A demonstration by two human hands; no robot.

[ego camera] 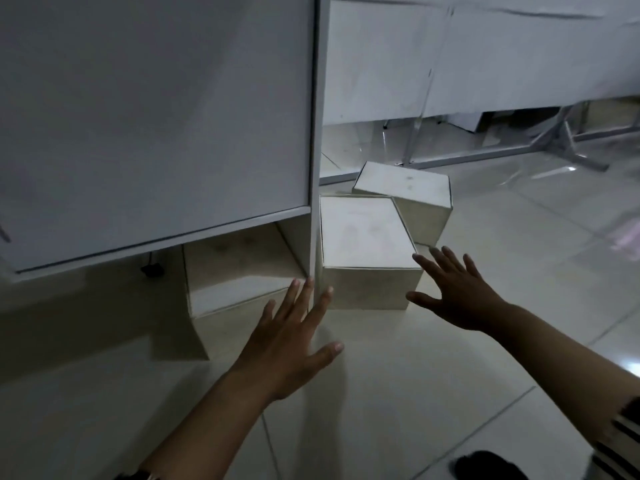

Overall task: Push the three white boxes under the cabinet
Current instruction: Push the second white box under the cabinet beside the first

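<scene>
Both grips released, palms down, fingers spread flat above the glossy pale tiled floor: left hand reaches toward the thin vertical edge of the matte white cabinet, right hand sits at the near right corner of the middle box, contact not clear. First box, a smudged white cardboard cube, lies ahead and left of the left grip, already in the gap under the cabinet's bottom panel. Third box, flatter, same scuffed card, sits beyond the right grip, behind and touching the middle box, both outside the cabinet.
</scene>
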